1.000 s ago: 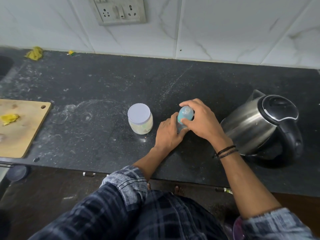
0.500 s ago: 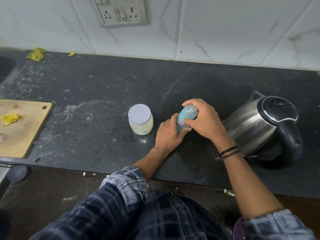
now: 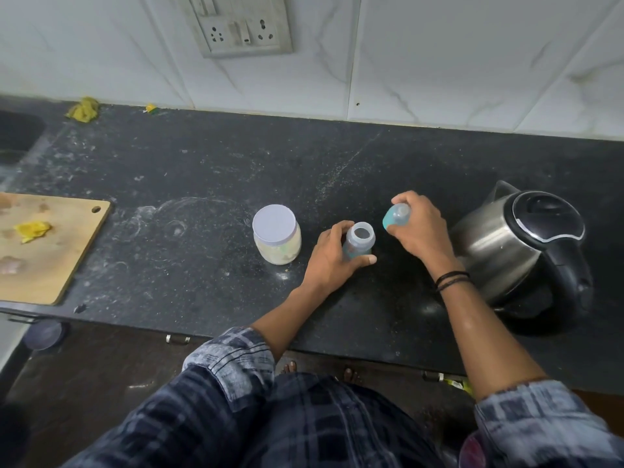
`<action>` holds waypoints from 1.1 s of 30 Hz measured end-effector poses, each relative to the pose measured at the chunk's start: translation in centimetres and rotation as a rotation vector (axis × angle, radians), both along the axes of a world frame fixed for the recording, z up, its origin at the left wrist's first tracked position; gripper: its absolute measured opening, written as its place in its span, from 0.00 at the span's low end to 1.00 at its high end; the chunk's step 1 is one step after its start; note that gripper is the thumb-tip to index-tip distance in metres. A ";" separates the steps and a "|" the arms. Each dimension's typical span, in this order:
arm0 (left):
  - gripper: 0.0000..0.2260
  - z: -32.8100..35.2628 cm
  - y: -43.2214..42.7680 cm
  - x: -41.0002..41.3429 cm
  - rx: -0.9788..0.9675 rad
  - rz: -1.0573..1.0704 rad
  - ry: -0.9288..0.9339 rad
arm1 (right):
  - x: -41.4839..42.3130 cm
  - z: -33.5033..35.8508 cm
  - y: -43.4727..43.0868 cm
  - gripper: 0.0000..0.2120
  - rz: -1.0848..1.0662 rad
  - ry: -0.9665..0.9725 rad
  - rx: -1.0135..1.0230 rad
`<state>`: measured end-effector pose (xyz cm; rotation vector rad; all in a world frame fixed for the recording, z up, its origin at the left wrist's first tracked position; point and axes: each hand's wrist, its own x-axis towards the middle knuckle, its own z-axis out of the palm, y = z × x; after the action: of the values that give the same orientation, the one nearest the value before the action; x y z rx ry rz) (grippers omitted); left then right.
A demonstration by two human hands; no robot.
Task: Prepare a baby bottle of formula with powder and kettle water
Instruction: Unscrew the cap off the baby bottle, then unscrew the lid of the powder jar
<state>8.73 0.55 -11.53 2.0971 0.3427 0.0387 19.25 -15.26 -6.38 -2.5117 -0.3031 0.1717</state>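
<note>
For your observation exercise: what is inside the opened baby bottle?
Through the baby bottle's open mouth nothing shows. The left hand wraps its lower body, hiding any contents there.

The left grip (image 3: 332, 256) is wrapping around the baby bottle (image 3: 358, 244), which is standing upright on the desk (image 3: 209, 184) with its mouth uncovered. Just right of it and slightly behind, the right grip (image 3: 418, 228) is holding the bottle cap (image 3: 396, 216) clear of the bottle, above the desk. The powder jar (image 3: 277, 238) is sitting just left of the left grip, lid on. The kettle (image 3: 526, 255) is standing right of the right grip, close beside its wrist. Far to the left of both grips, the cutting board (image 3: 50, 244) is lying at the desk's near edge. The wall socket (image 3: 241, 27) is sitting behind them, above the desk.
</note>
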 end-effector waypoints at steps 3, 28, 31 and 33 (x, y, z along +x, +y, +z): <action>0.41 0.2 0.0 -0.5 0.002 -0.015 -0.039 | 0.1 -1.5 0.2 0.23 0.063 0.044 -0.084; 0.40 2.1 6.1 -7.0 0.030 0.583 -0.475 | -3.5 5.1 4.1 0.13 0.155 -0.313 0.257; 0.49 0.6 6.3 -7.7 -0.014 0.563 -0.436 | -5.4 5.1 6.9 0.14 0.327 -0.280 0.254; 0.53 0.0 6.4 -8.1 -0.071 0.553 -0.390 | -6.3 4.9 8.9 0.21 0.442 -0.206 0.154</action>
<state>0.67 6.99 -11.53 1.8157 0.6594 0.7388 12.92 -6.40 -1.49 -2.2796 -0.9202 0.0590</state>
